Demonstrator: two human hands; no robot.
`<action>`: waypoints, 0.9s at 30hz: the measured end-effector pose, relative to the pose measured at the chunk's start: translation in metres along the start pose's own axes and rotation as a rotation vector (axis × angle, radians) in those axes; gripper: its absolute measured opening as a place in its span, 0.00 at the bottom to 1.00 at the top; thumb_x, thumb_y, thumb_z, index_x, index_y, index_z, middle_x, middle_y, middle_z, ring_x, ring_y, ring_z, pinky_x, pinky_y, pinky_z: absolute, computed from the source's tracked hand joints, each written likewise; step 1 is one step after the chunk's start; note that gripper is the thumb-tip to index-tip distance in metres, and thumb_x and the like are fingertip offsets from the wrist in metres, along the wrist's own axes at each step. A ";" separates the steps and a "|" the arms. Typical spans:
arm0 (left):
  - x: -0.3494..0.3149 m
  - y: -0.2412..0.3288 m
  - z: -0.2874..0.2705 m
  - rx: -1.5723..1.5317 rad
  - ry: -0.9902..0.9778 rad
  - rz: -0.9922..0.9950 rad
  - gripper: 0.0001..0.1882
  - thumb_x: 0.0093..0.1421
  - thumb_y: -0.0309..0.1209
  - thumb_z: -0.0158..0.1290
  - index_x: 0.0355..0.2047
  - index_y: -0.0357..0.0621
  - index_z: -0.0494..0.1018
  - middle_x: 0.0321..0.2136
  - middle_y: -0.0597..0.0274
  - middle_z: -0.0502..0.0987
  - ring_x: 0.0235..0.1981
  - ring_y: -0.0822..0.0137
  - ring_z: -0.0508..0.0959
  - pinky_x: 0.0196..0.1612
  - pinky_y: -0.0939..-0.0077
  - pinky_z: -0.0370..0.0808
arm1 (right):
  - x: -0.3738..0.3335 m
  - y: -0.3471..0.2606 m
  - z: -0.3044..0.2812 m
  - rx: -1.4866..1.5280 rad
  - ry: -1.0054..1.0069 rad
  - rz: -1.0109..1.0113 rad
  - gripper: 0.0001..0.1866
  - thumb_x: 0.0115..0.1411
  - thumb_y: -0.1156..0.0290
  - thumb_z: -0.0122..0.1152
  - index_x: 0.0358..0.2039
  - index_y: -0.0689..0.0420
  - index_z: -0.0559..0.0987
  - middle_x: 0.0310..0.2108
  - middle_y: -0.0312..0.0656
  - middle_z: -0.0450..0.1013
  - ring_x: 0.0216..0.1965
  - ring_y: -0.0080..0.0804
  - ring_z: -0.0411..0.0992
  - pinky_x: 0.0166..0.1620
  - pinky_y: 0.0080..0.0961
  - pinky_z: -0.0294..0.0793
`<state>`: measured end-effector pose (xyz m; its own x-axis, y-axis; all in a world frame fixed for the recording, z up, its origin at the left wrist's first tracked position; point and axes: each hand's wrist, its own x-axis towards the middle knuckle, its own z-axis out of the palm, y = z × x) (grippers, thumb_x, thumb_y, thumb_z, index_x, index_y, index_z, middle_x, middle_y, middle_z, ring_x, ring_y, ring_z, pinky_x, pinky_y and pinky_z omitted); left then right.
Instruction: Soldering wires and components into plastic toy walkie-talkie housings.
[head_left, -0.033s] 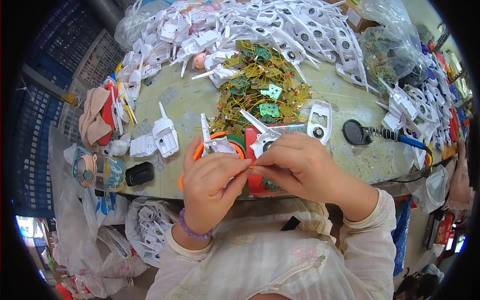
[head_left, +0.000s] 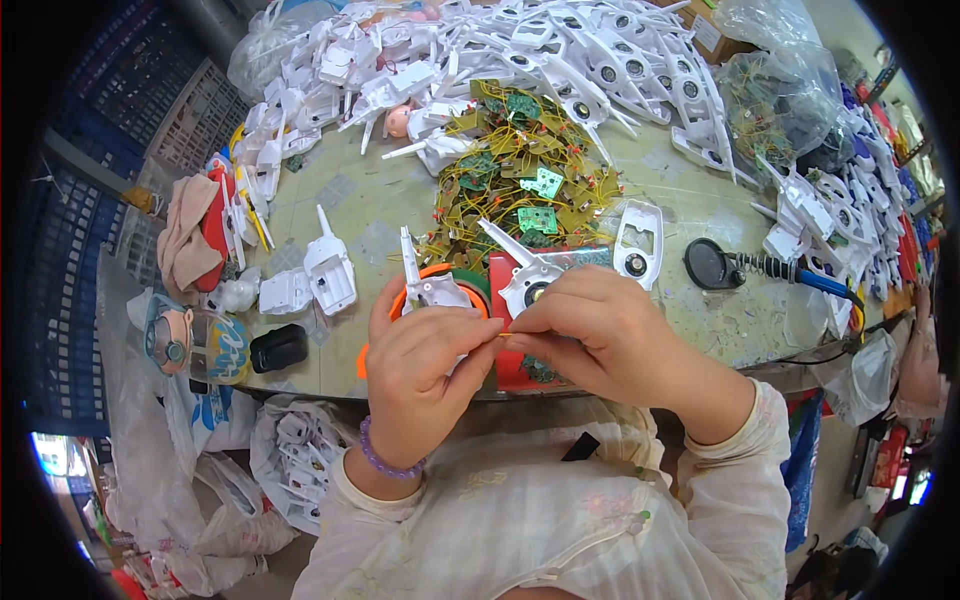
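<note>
Fingertips of my left hand (head_left: 425, 375) and my right hand (head_left: 605, 330) meet at the table's near edge, both closed in a pinch. Between them shows a short piece of thin yellow wire (head_left: 507, 335). A white plastic shell half with an antenna (head_left: 432, 290) stands just beyond my left fingers, partly covered by them. Beside my right fingers is another white shell half (head_left: 528, 283) with a round dark speaker. Under these lie an orange and green ring (head_left: 474, 284) and a red board (head_left: 508, 370). Whether my palms touch the shells is hidden.
Wired circuit boards (head_left: 535, 180) are heaped at the centre, with many white shells (head_left: 480, 50) piled behind. To the right, a soldering iron (head_left: 822, 283) rests in its coiled holder. A black case (head_left: 279, 348) and a clear bottle (head_left: 222, 345) stand at left.
</note>
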<state>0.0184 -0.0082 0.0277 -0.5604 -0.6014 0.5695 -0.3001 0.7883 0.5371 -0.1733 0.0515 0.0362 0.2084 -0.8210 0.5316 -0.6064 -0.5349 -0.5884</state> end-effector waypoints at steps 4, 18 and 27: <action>-0.002 -0.004 0.005 -0.145 -0.006 -0.061 0.07 0.47 0.26 0.64 0.28 0.47 0.80 0.25 0.67 0.80 0.29 0.69 0.80 0.56 0.56 0.62 | -0.015 0.005 -0.005 0.031 0.083 0.049 0.09 0.48 0.75 0.69 0.31 0.57 0.80 0.24 0.38 0.73 0.27 0.35 0.71 0.30 0.29 0.67; -0.002 0.006 0.012 -0.180 -0.082 -0.107 0.05 0.49 0.27 0.63 0.28 0.47 0.78 0.25 0.67 0.80 0.30 0.68 0.79 0.56 0.58 0.60 | -0.027 0.005 -0.006 -0.003 0.135 0.062 0.08 0.46 0.73 0.68 0.29 0.54 0.80 0.28 0.36 0.73 0.32 0.36 0.70 0.37 0.31 0.68; -0.005 -0.002 0.018 -0.220 -0.082 -0.089 0.07 0.52 0.24 0.59 0.33 0.45 0.76 0.30 0.65 0.79 0.33 0.64 0.78 0.52 0.61 0.65 | -0.040 0.003 -0.011 -0.096 0.190 0.119 0.14 0.47 0.71 0.69 0.36 0.57 0.79 0.34 0.39 0.76 0.39 0.39 0.73 0.42 0.33 0.69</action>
<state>0.0081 -0.0046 0.0131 -0.6029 -0.6474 0.4662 -0.1811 0.6802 0.7103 -0.1925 0.0849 0.0198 -0.0116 -0.8198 0.5726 -0.6903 -0.4077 -0.5977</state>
